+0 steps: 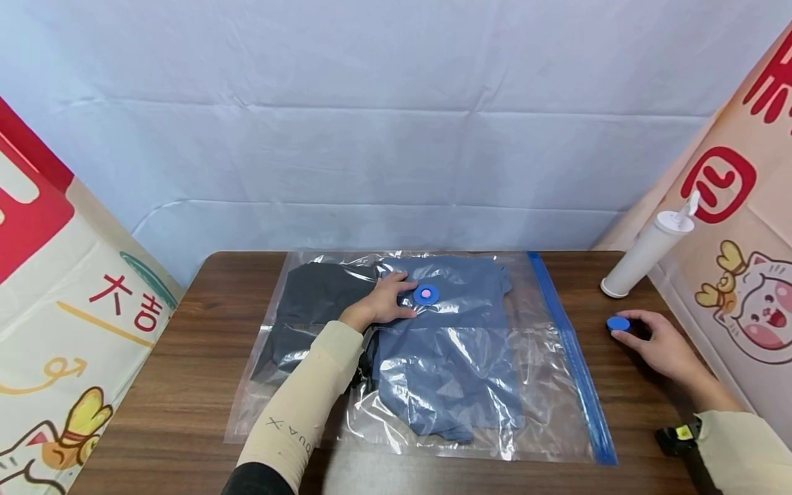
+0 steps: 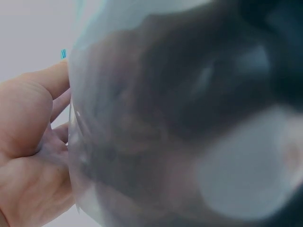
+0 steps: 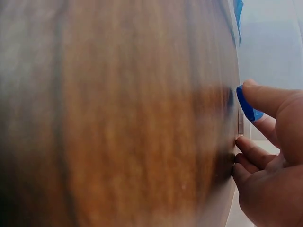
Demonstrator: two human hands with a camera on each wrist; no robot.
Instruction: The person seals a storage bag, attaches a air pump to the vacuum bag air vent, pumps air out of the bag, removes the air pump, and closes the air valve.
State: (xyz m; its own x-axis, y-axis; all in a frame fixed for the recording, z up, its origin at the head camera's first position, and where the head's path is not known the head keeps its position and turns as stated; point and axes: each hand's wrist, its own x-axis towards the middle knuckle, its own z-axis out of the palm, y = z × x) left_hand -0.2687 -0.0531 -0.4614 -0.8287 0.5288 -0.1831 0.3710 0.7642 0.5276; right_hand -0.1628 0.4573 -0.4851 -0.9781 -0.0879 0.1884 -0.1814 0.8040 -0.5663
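Observation:
A clear vacuum storage bag (image 1: pixel 544 385) lies flat on the table with dark folded clothing (image 1: pixel 322 295) and blue-grey folded clothing (image 1: pixel 452 371) inside. My left hand (image 1: pixel 385 300) rests on the bag with fingers spread, thumb and fingertips right at the round blue valve (image 1: pixel 426 295) with its pink centre. In the left wrist view, the palm of that hand (image 2: pixel 28 142) shows beside the blurred plastic. To the right of the bag, my right hand (image 1: pixel 665 347) pinches a round blue cap (image 1: pixel 617 324) between thumb and fingers, low over the table; the right wrist view shows the cap (image 3: pixel 248 105) tilted on edge.
A white hand pump (image 1: pixel 643 254) stands at the table's back right corner. The bag's blue zip edge (image 1: pixel 575 364) runs down its right side. Brown wood table (image 1: pixel 161 399) extends left of the bag. Pale cloth (image 1: pixel 396 137) hangs behind, with printed cloths at both sides.

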